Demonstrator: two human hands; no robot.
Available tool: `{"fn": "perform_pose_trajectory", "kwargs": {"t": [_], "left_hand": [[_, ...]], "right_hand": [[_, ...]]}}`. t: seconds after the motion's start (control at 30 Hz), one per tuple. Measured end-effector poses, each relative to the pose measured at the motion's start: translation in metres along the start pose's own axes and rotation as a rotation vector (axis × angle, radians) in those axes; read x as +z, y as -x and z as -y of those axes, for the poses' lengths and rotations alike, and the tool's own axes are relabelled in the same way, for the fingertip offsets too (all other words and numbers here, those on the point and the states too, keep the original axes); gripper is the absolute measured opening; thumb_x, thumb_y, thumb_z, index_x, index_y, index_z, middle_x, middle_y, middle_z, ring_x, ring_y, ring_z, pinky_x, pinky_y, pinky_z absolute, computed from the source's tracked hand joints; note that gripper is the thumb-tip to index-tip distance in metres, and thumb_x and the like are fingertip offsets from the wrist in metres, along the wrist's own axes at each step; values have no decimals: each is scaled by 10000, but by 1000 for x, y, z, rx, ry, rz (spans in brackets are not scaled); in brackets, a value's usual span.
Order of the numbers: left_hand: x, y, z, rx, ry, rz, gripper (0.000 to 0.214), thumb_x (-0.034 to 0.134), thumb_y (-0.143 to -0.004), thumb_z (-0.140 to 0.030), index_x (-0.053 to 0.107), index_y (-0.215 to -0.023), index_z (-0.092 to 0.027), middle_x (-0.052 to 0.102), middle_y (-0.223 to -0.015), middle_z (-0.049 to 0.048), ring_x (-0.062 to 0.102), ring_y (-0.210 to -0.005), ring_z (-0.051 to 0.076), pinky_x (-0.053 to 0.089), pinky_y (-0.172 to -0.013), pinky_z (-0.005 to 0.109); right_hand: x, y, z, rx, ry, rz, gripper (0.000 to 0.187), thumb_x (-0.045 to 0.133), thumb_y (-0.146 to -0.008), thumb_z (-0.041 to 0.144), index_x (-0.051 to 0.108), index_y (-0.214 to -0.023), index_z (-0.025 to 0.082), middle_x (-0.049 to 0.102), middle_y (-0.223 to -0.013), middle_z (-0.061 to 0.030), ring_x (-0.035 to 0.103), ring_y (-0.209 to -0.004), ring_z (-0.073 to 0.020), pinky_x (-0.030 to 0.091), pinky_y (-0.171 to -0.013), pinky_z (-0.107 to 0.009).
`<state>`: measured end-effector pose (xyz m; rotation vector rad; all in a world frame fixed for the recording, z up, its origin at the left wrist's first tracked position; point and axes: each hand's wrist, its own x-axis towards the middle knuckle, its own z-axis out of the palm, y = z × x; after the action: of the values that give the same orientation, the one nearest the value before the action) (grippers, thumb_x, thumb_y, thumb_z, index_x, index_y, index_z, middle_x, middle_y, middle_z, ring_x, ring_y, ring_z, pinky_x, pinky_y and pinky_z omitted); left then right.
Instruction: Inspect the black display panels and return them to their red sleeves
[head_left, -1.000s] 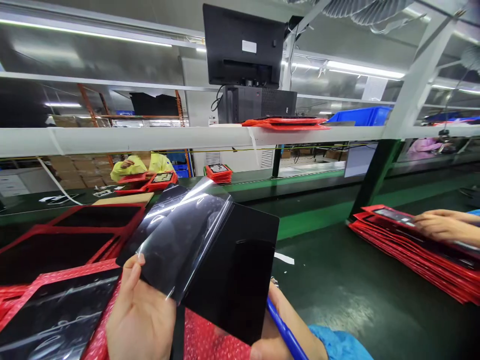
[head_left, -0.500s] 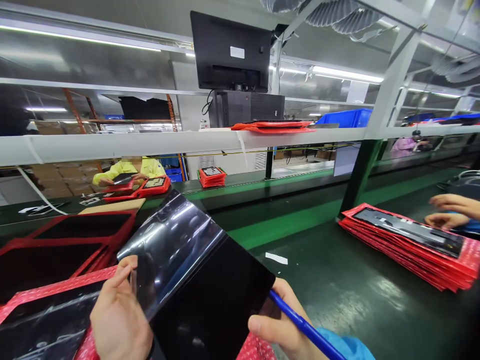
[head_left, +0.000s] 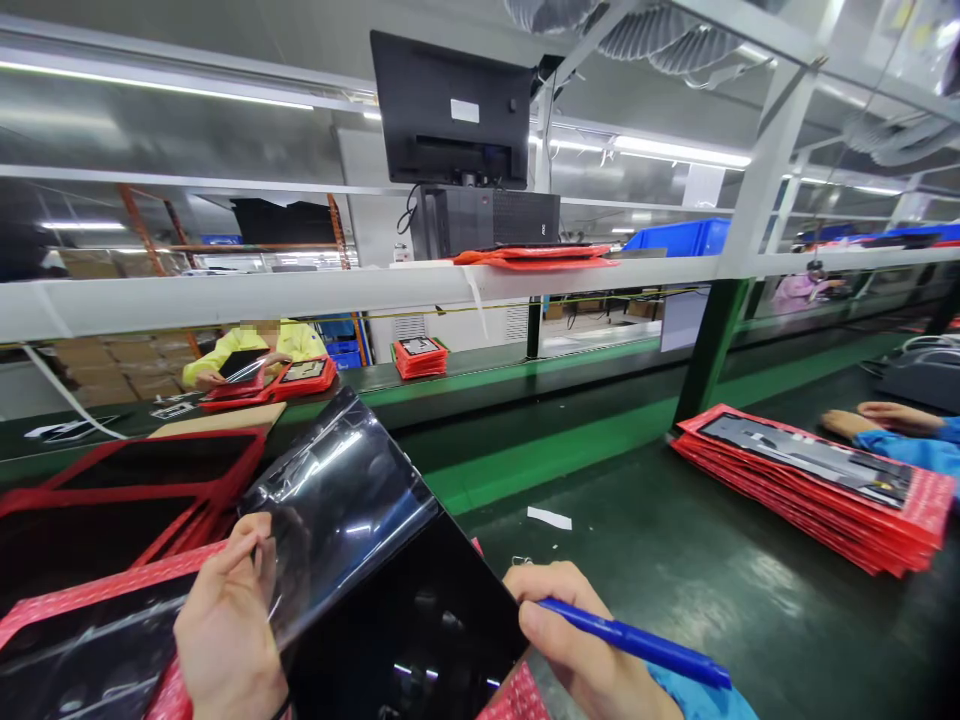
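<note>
A glossy black screen panel (head_left: 397, 630) is tilted up in front of me, with a clear plastic film (head_left: 345, 500) over its upper left part, lifted and curling at the left edge. My left hand (head_left: 229, 610) is closed, pinching that loose film edge between thumb and fingers. At the panel's right corner, my right hand (head_left: 577, 630) is closed around a blue pen (head_left: 637, 640), its fingertips against the panel's edge. How far its fingers reach behind the panel is hidden. Pink bubble wrap (head_left: 517, 697) shows under the panel.
Black panels in red wrap (head_left: 127, 530) lie at left. To the right stands a stack of red bubble-wrap sleeves (head_left: 810, 500), with another person's hands (head_left: 885, 420) behind it. A white paper strip (head_left: 549, 518) lies on the dark table. Across the line sits a person in yellow (head_left: 300, 342).
My right hand has shifted slightly left and the blue pen lies flatter. The panel has tilted a little, with the film still in my left hand. The other person's hands at right have moved.
</note>
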<state>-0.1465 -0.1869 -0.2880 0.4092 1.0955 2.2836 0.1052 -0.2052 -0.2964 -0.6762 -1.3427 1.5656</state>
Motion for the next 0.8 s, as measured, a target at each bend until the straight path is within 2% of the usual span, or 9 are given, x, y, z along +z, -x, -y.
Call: {"fn": "perform_pose_trajectory", "kwargs": {"t": [0.07,0.2,0.4,0.47,0.57,0.6,0.7,0.73,0.8], "left_hand": [[-3,0,1,-18,44,13,77,565,-628,-112,601,-578,-160,565,-683,-19,534,-675,75,466,-643,83],[-5,8,5,-14,62,124,72,663,-578,-151,598,-549,-155,553,-677,-23,505,-635,83,466,-612,113],[-1,31,4,-156,26,309,199,646,-603,-369,556,-568,-195,573,-696,11,559,-773,171,487,-645,197],[1,35,3,-197,45,305,227,600,-626,-412,558,-571,-196,605,-729,35,564,-784,193,487,-635,219],[3,39,1,-236,40,272,223,587,-618,-398,555,-546,-189,621,-750,48,568,-740,198,468,-564,226],[4,40,0,-243,41,259,210,591,-610,-382,554,-539,-188,621,-754,45,568,-720,196,467,-556,234],[4,42,-1,-217,46,238,193,600,-583,-366,555,-530,-185,617,-768,36,569,-676,194,490,-579,277],[3,42,0,-208,42,246,196,604,-581,-371,558,-534,-186,616,-770,33,570,-666,192,499,-592,290],[0,40,2,-213,18,287,207,616,-585,-388,571,-550,-189,616,-771,32,573,-662,192,509,-605,304]], "right_hand": [[-4,0,-1,4,102,-61,286,734,-699,548,730,-739,265,622,-727,1,580,-732,-188,467,-768,-347],[-8,2,-3,25,297,-192,185,728,-703,422,721,-715,238,621,-782,-7,562,-790,-206,433,-833,-370],[-4,4,-3,-132,377,-297,238,688,-753,444,731,-895,258,638,-823,-18,575,-734,-202,470,-702,-311],[-4,2,-3,-185,412,-244,233,668,-777,452,729,-860,243,600,-720,-5,538,-661,-178,453,-650,-295],[-4,-2,-6,-180,440,-57,234,661,-787,432,724,-856,218,532,-599,21,467,-555,-143,413,-550,-271],[-4,-2,-7,-171,456,-39,252,679,-772,423,727,-915,221,557,-617,17,491,-570,-152,425,-562,-275],[-3,-3,-7,-177,525,-136,449,766,-696,387,697,-1122,266,683,-845,-23,617,-805,-245,489,-763,-343],[-3,-4,-6,-184,531,-123,483,783,-682,369,688,-1147,279,703,-882,-22,631,-843,-262,493,-806,-361],[-4,-5,-4,-213,505,-7,521,792,-682,319,661,-1186,299,732,-889,0,661,-830,-262,511,-834,-371]]}}
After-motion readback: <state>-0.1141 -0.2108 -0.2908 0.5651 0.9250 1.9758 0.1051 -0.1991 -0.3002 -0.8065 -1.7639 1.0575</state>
